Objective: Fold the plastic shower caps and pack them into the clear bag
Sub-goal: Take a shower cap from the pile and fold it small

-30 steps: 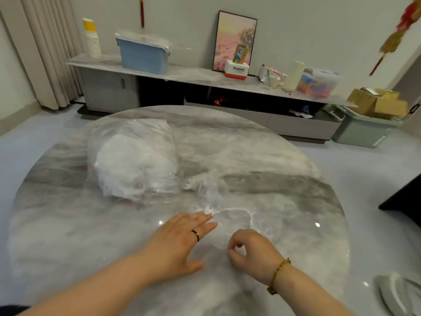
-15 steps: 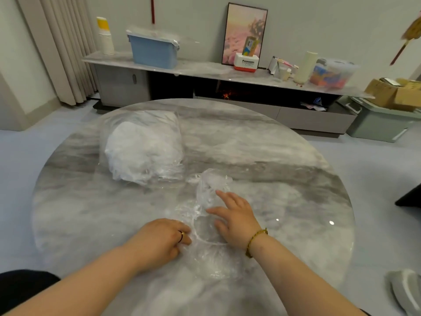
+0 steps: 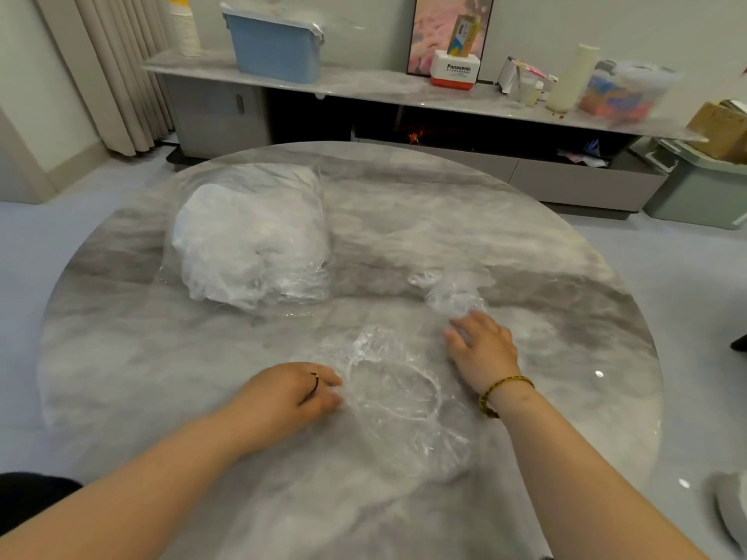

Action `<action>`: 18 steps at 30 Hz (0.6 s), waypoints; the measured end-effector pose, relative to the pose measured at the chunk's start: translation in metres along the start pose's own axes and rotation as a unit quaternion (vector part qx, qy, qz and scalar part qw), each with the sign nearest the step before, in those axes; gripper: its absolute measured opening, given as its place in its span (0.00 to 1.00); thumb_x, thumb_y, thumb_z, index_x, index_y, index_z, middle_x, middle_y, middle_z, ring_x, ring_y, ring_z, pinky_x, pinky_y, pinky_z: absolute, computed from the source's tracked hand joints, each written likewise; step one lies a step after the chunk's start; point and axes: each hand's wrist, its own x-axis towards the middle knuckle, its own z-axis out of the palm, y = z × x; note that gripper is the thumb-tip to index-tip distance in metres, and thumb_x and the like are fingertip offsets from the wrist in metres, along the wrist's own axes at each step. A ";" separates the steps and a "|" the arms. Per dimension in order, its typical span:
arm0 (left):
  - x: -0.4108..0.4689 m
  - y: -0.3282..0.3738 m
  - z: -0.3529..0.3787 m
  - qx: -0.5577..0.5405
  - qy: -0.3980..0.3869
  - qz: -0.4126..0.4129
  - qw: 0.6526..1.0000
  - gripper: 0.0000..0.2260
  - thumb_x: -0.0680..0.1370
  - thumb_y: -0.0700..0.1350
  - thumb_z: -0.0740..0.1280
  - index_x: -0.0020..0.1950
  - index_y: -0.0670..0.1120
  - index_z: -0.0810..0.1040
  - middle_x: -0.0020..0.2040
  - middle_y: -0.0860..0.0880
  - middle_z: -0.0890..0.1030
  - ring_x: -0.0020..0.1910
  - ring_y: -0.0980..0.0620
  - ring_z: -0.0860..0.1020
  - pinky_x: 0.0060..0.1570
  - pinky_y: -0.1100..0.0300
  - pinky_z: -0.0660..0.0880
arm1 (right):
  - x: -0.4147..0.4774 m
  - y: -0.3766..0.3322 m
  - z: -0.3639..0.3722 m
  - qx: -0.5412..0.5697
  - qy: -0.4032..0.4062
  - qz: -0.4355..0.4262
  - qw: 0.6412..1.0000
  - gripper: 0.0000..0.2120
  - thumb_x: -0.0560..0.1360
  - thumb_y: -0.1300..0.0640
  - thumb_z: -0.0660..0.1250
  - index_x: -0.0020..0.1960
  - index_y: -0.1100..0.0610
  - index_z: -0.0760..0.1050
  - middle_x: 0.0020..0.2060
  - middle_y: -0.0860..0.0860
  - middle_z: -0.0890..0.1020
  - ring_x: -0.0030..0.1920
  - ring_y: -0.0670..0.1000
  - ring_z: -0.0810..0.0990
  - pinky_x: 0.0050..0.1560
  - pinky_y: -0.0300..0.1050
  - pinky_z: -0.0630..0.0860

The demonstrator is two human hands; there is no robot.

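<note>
A clear plastic shower cap (image 3: 394, 392) lies spread on the round marble table (image 3: 161, 357), its elastic ring showing between my hands. My left hand (image 3: 293, 392) pinches the cap's left edge with curled fingers. My right hand (image 3: 483, 349) lies to the cap's right, fingers stretched forward onto a second crumpled shower cap (image 3: 454, 291) just beyond it. The clear bag (image 3: 252, 244), stuffed with white folded caps, sits on the table's far left, apart from both hands.
A low marble-topped cabinet (image 3: 364, 86) runs along the far wall with a blue bin (image 3: 275, 46), a framed picture and small items. A green crate (image 3: 699, 183) stands on the floor at right. Curtains hang at left.
My right hand has slid right and forward, from the spread cap to the crumpled one. My left hand stays curled at the cap's left edge. The camera has moved closer.
</note>
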 end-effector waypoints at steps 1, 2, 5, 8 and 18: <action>-0.001 -0.003 -0.003 -0.052 -0.004 -0.030 0.998 0.16 0.78 0.53 0.60 0.38 0.45 0.80 0.55 0.60 0.75 0.54 0.64 0.73 0.53 0.73 0.66 | -0.001 -0.003 -0.004 0.019 0.036 -0.009 0.999 0.17 0.80 0.53 0.56 0.67 0.54 0.69 0.73 0.50 0.58 0.72 0.53 0.53 0.70 0.43 0.51; 0.000 -0.007 -0.007 -0.099 0.008 -0.045 0.994 0.15 0.78 0.50 0.62 0.37 0.42 0.78 0.50 0.55 0.78 0.49 0.58 0.77 0.53 0.69 0.69 | -0.003 -0.006 -0.010 0.024 0.073 -0.027 0.997 0.15 0.79 0.56 0.57 0.64 0.55 0.71 0.73 0.50 0.59 0.72 0.52 0.53 0.70 0.43 0.51; 0.003 -0.016 -0.015 -0.172 0.087 -0.118 0.974 0.14 0.78 0.46 0.63 0.38 0.38 0.75 0.32 0.51 0.72 0.31 0.57 0.71 0.38 0.65 0.70 | -0.012 -0.009 -0.026 0.007 0.063 -0.136 0.989 0.13 0.75 0.63 0.61 0.59 0.56 0.73 0.69 0.50 0.65 0.70 0.51 0.58 0.66 0.35 0.53; 0.008 -0.018 -0.017 -0.200 0.117 -0.150 0.961 0.07 0.78 0.45 0.63 0.42 0.46 0.77 0.38 0.53 0.76 0.39 0.56 0.73 0.37 0.69 0.67 | -0.028 -0.016 -0.022 -0.066 -0.122 -0.248 0.959 0.27 0.66 0.51 0.60 0.65 0.54 0.67 0.67 0.48 0.66 0.69 0.49 0.60 0.62 0.30 0.52; -0.006 -0.007 -0.010 0.250 0.100 0.160 0.950 0.37 0.45 0.50 0.81 0.54 0.56 0.79 0.52 0.53 0.81 0.52 0.57 0.75 0.49 0.62 0.76 | -0.041 -0.035 0.031 -0.160 -0.035 -0.374 0.913 0.06 0.57 0.51 0.62 0.30 0.45 0.78 0.34 0.41 0.80 0.39 0.46 0.82 0.41 0.36 0.77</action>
